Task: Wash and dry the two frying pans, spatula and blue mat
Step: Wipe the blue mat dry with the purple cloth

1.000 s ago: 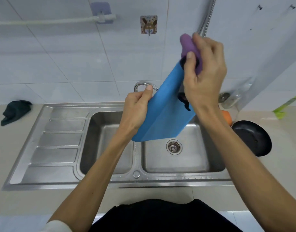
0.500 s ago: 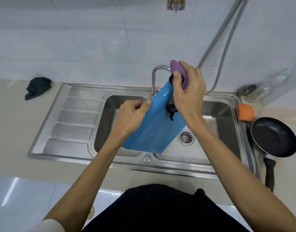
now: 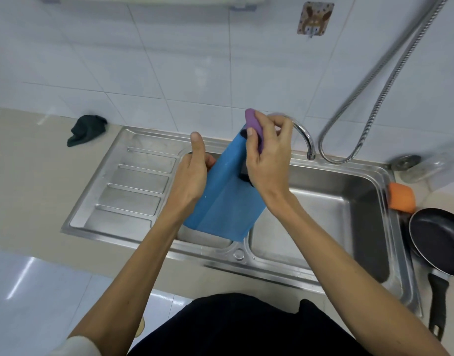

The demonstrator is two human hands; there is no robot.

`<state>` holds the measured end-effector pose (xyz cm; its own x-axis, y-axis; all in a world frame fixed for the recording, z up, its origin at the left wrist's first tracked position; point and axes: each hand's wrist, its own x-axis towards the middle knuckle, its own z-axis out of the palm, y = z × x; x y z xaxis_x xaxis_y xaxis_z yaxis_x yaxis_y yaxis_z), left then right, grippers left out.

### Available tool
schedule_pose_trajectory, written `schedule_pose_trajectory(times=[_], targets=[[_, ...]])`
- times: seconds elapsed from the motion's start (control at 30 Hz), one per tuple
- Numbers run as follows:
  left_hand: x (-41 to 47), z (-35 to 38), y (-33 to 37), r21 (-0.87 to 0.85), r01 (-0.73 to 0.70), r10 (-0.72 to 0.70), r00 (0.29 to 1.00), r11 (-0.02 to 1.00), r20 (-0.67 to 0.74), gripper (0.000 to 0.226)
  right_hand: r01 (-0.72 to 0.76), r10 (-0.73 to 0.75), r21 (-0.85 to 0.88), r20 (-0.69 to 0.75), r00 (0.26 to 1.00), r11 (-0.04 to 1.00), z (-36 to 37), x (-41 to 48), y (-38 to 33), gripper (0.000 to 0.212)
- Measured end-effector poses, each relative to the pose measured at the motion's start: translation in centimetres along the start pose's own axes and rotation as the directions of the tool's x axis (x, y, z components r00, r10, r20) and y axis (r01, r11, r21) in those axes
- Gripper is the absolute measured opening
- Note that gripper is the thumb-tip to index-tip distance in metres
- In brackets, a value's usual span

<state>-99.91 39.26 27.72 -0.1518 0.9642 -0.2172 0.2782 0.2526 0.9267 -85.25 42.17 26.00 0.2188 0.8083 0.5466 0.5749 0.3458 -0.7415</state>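
Mat (image 3: 225,201): held in the air above sink (image 3: 272,276), over the divider between the two basins. Long axis tilted, running from 1 o'clock (top end, pointing toward tap (image 3: 303,134)) down to 7 o'clock (bottom edge, hanging free).

Left grip (image 3: 192,176): at 9 o'clock of the mat, pinching its left edge, thumb raised.

Right grip (image 3: 268,160): at the top end, 1 o'clock, curled round purple pad (image 3: 254,124) and pressing it on the upper corner. Dark item behind the mat below this grip: cannot tell what.

Judged step: wiping the mat. Next stroke best run along the long axis, 1 toward 7 o'clock; right grip nearer the start, left grip bracing. Expect flex; already creased lengthwise.

Pan (image 3: 441,242): on bench at 3 o'clock, well apart.
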Motion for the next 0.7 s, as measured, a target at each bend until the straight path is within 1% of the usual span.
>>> schedule_pose_trajectory(times=[0.07,0.13,0.3,0.4,0.5,0.53,0.63,0.7], targets=[[0.6,-0.3,0.2,-0.082,0.069,-0.066,0.997,0.994,0.041,0.105,-0.006,0.005,0.017,0.087,0.996,1.000,0.6,-1.7,-0.6,0.035],[1.3,-0.6,0.3,-0.117,0.112,-0.107,0.993,0.987,0.051,0.101,-0.015,0.007,0.048,0.161,0.987,0.999,1.1,-3.9,-1.3,0.035],[2.0,-0.7,0.5,-0.208,0.175,-0.153,0.981,0.962,0.117,0.090,-0.053,0.024,0.127,0.223,0.975,0.990,1.0,-6.6,-2.1,0.035],[2.7,-0.4,0.8,-0.209,0.214,-0.193,0.974,0.954,0.117,0.079,-0.060,0.016,0.157,0.271,0.962,0.986,1.0,-8.2,-2.5,0.036],[3.4,-0.4,1.2,-0.211,0.280,-0.249,0.955,0.937,0.159,0.069,-0.062,0.002,0.185,0.311,0.950,0.981,1.1,-9.9,-2.7,0.037],[3.7,-0.5,1.2,-0.193,0.280,-0.251,0.954,0.941,0.163,0.064,-0.060,-0.004,0.188,0.326,0.945,0.980,1.2,-10.5,-2.7,0.038],[4.1,-0.6,1.3,-0.114,0.223,-0.201,0.964,0.968,0.175,0.045,-0.026,-0.046,0.186,0.373,0.927,0.982,1.5,-12.2,-2.7,0.038],[4.4,-0.8,0.9,-0.104,0.207,-0.185,0.965,0.973,0.188,0.041,0.034,-0.114,0.190,0.431,0.895,0.981,1.5,-13.2,-2.2,0.037]])
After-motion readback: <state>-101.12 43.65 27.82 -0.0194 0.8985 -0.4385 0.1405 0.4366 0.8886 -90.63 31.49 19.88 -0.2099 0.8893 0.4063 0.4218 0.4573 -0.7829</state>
